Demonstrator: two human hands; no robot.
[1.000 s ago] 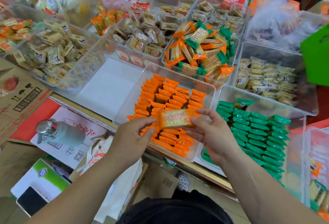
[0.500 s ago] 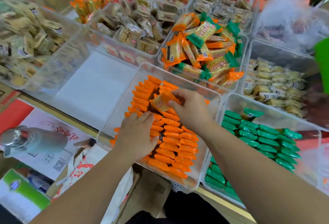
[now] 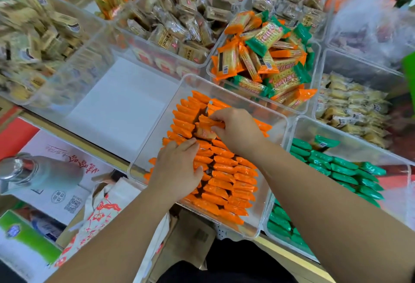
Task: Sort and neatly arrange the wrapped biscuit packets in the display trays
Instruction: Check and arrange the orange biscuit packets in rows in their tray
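**Moved: orange packet (image 3: 205, 128), from mid-air down to the rows**

Since a second ago it has come down into the orange tray (image 3: 276, 161).
- Right hand (image 3: 238, 132): thumb and fingers pinch the orange packet, tilted, at a gap among the far rows; not yet seated.
- Left hand (image 3: 177, 168): fingers flat, holding nothing, pressing the near rows steady.
- Done: orange rows (image 3: 226, 184) nearly fill their tray; green packets (image 3: 336, 170) ranked in the tray alongside.
- Left, by estimate: mixed heap (image 3: 265, 58) of orange and green behind, unsorted
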